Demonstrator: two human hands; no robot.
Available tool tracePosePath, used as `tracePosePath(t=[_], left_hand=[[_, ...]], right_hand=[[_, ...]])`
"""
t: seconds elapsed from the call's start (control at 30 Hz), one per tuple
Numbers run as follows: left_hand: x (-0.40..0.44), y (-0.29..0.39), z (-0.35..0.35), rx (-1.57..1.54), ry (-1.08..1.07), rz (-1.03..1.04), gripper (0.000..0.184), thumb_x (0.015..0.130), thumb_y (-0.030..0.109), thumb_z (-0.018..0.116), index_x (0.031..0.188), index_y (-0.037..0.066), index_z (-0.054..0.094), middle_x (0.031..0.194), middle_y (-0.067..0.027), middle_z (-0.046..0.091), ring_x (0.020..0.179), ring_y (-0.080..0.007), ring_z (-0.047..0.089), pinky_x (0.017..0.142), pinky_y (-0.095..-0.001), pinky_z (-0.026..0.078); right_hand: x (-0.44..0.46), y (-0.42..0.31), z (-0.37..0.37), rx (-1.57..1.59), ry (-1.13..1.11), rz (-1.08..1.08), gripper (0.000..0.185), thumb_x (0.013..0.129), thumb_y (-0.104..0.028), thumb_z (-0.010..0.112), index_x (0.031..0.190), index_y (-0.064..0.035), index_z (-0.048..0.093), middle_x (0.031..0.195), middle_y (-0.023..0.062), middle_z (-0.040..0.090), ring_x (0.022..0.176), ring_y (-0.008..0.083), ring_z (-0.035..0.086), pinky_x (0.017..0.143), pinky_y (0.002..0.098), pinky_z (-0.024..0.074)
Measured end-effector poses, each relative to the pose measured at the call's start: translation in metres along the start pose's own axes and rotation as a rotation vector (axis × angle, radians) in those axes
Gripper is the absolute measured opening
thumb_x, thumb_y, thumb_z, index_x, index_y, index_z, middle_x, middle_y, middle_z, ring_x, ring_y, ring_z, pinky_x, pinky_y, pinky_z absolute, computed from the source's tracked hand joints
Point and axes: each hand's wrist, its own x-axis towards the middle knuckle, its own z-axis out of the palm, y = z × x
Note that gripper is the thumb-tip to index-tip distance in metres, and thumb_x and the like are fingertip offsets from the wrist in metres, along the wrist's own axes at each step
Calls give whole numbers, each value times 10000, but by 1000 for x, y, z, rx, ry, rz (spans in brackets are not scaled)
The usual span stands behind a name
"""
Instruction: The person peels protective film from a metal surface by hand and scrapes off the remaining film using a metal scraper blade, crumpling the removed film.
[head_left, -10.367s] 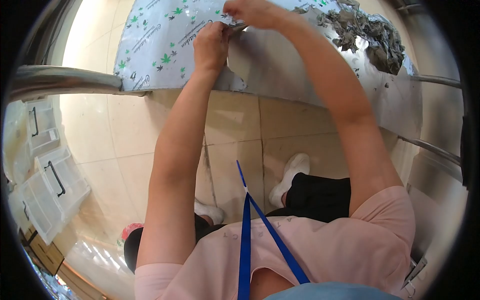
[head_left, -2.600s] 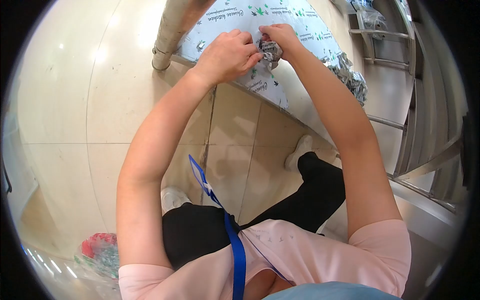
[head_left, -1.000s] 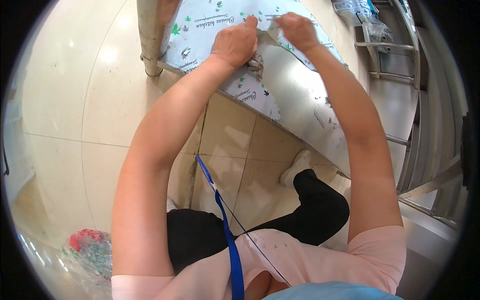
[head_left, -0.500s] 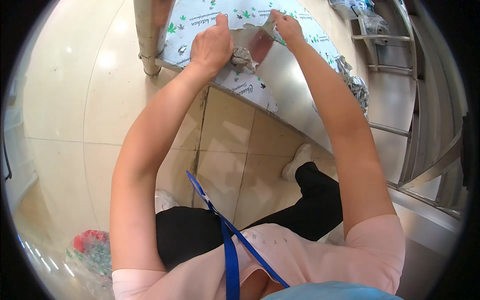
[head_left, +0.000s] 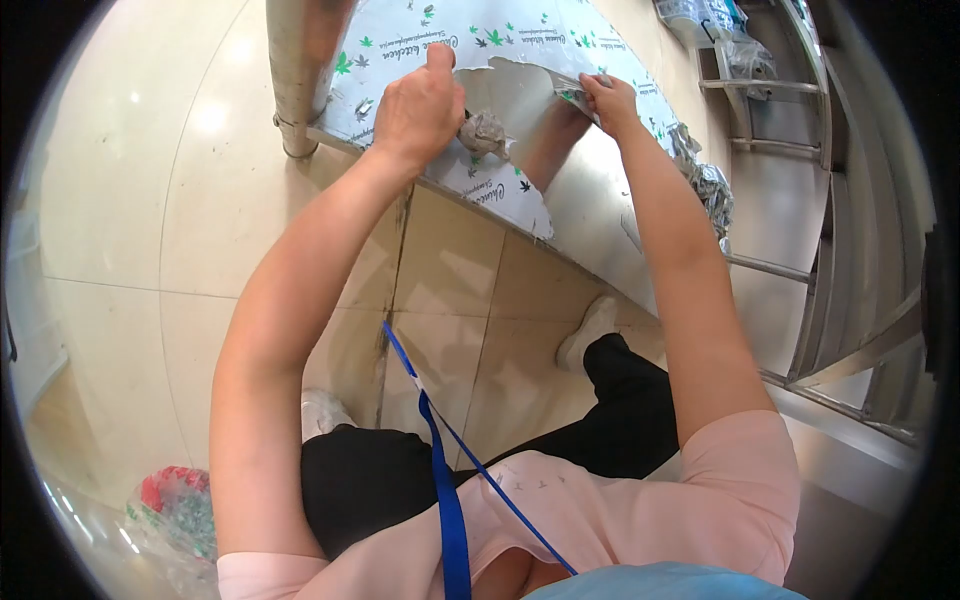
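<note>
A metal shelf panel (head_left: 585,195) shows shiny bare steel beside white printed film (head_left: 500,187) with green and black leaves. My left hand (head_left: 418,108) is closed round a crumpled wad of film (head_left: 484,135), which sticks out at its right side, and the thumb points up and away. My right hand (head_left: 609,102) pinches the torn edge of the film right of the bare patch. Skin-coloured reflections show in the steel between my hands. More crumpled film (head_left: 713,192) lies on the panel beyond my right forearm.
A round metal post (head_left: 292,95) stands at the panel's left corner. Metal racks (head_left: 770,145) line the right side, with plastic-wrapped items (head_left: 745,60) at the top. A plastic bag with red and green contents (head_left: 180,503) sits on the tiled floor (head_left: 240,235) at lower left.
The wad is now in my left hand, which has moved left. My right hand has pulled film away to the right and slightly towards me, so more bare steel shows between my hands.
</note>
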Motion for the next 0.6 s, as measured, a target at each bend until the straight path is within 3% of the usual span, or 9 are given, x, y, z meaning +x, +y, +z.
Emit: tracePosePath(t=[0.27, 0.37, 0.4, 0.43, 0.5, 0.57, 0.6], left_hand=[[0, -1, -2, -34, -6, 19, 189, 794, 82, 516, 914, 1, 395, 693, -216, 594, 646, -415, 587, 603, -485, 470], [2, 1, -4, -43, -23, -8, 190, 798, 88, 514, 917, -2, 396, 703, -219, 595, 656, -416, 588, 608, -486, 470], [2, 1, -3, -43, -27, -23, 191, 799, 90, 514, 919, -3, 397, 704, -219, 595, 660, -417, 589, 610, -486, 469], [2, 2, -1, -43, -31, -37, 193, 800, 91, 514, 921, -4, 398, 705, -219, 595, 664, -418, 589, 613, -487, 468], [3, 6, -5, -35, -41, -63, 195, 801, 93, 514, 923, -4, 398, 702, -219, 594, 664, -419, 589, 608, -488, 469], [2, 7, -3, -39, -39, -57, 192, 801, 94, 511, 921, -3, 398, 699, -217, 594, 658, -420, 588, 601, -491, 468], [1, 6, -2, -43, -30, -43, 188, 801, 94, 509, 918, -2, 397, 697, -215, 593, 653, -421, 587, 596, -493, 468]], right_hand=[[19, 21, -46, 236, 295, 401, 127, 754, -11, 697, 705, -18, 580, 616, 29, 558, 473, 89, 490, 381, 168, 413], [18, 18, -38, 187, 288, 313, 147, 768, -53, 703, 753, -24, 559, 658, 24, 562, 496, 80, 497, 382, 161, 419], [9, 0, -27, 93, 309, 211, 186, 777, -127, 711, 741, -20, 563, 646, 23, 558, 512, 91, 512, 409, 183, 428], [7, -12, -22, 67, 197, 150, 338, 793, -330, 690, 761, -10, 588, 638, 23, 553, 525, 89, 520, 454, 189, 426], [-2, -36, -4, -237, 106, 68, 532, 782, -516, 627, 798, 16, 610, 672, 87, 598, 601, 176, 582, 564, 255, 469], [-11, -57, 10, -867, -45, -155, 681, 722, -619, 621, 885, 42, 627, 800, 175, 643, 779, 279, 620, 714, 340, 487], [-16, -53, 17, -855, 4, -155, 706, 694, -638, 635, 933, 26, 616, 920, 205, 641, 900, 327, 598, 801, 376, 458]])
